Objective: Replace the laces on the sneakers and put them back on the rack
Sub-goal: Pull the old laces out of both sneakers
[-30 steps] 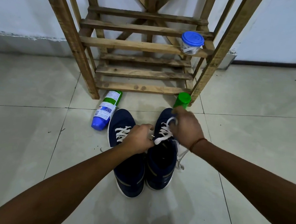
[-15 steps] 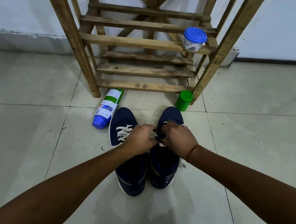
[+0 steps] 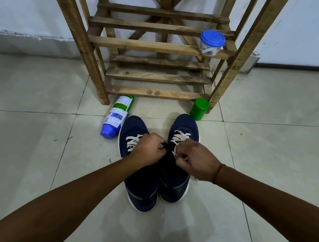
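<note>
Two navy sneakers stand side by side on the tiled floor, toes toward the wooden rack (image 3: 158, 46). The left sneaker (image 3: 134, 130) and the right sneaker (image 3: 185, 127) both carry white laces (image 3: 179, 137) across their fronts. My left hand (image 3: 148, 149) is closed at the inner side of the right sneaker's tongue, pinching a lace end. My right hand (image 3: 196, 159) is closed on the lace at the shoe's upper eyelets. A loose lace end lies on the floor by the left sneaker. The shoe openings are partly hidden by my hands.
A blue and green spray can (image 3: 116, 116) lies on the floor left of the sneakers. A green cap (image 3: 199, 109) stands by the rack's right leg. A clear jar with a blue lid (image 3: 211, 43) sits on a rack shelf. A white wall runs behind.
My right hand came back from the toe end to the upper eyelets of the right sneaker, uncovering its laced front. My left hand stayed by the tongue.
</note>
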